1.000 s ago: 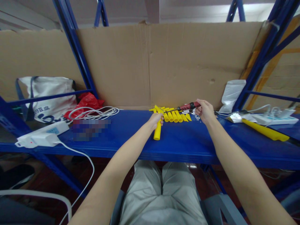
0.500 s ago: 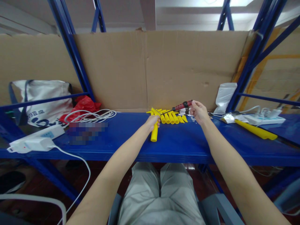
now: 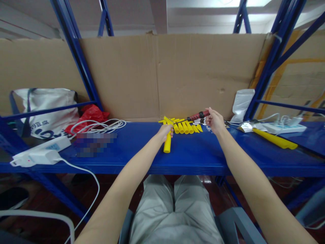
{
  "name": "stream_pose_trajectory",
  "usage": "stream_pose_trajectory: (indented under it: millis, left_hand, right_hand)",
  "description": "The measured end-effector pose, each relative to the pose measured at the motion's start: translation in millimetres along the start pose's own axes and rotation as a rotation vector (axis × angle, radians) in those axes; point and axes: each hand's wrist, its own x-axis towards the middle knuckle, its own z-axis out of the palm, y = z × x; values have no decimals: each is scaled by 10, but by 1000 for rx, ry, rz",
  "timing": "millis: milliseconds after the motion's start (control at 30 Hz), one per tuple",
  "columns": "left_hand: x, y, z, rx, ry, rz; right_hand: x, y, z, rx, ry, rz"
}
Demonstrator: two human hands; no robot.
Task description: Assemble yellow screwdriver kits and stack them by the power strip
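Observation:
My left hand (image 3: 166, 131) is closed around a yellow tube (image 3: 167, 146), whose lower end points toward me over the blue shelf. My right hand (image 3: 215, 120) grips the end of a red and black screwdriver (image 3: 199, 116). The screwdriver slants down to the left, and its thin shaft reaches the tube beside my left fingers; the exact tip is hidden there. Behind my left hand several more yellow tubes (image 3: 186, 128) lie side by side. Small black and white pieces (image 3: 202, 121) lie next to them, near my right hand.
Left on the shelf (image 3: 137, 149) are a white power strip (image 3: 48, 149), a coiled white cable (image 3: 106, 126), a red plastic bag (image 3: 90, 115) and a cloth bag (image 3: 50, 112). At right lie a rolled yellow sheet (image 3: 275, 139) and another power strip (image 3: 285, 128). Cardboard (image 3: 122, 78) stands behind.
The screwdriver handle and my right hand have shifted very slightly. My left hand still holds the tube in about the same place. The whole view has moved a little.

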Motion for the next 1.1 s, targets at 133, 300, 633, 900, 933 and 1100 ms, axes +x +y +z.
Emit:
stream_pose_trajectory:
  millis: [133, 300, 633, 900, 933, 1100]
  left_hand:
    - [9, -1, -3, -2, 3, 2]
    - [24, -4, -15, -13, 13, 6]
    - [13, 6, -10, -14, 18, 11]
    - [20, 2, -16, -3, 3, 7]
    - [22, 2, -16, -2, 4, 7]
    - [15, 6, -11, 9, 30, 6]
  right_hand:
    - [0, -22, -8, 23, -44, 34]
    - [19, 6, -26, 22, -151, 14]
    - [38, 65, -31, 4, -43, -19]
    - [36, 57, -45, -15, -62, 6]
    - [33, 52, -44, -18, -69, 13]
    - [15, 6, -9, 16, -62, 50]
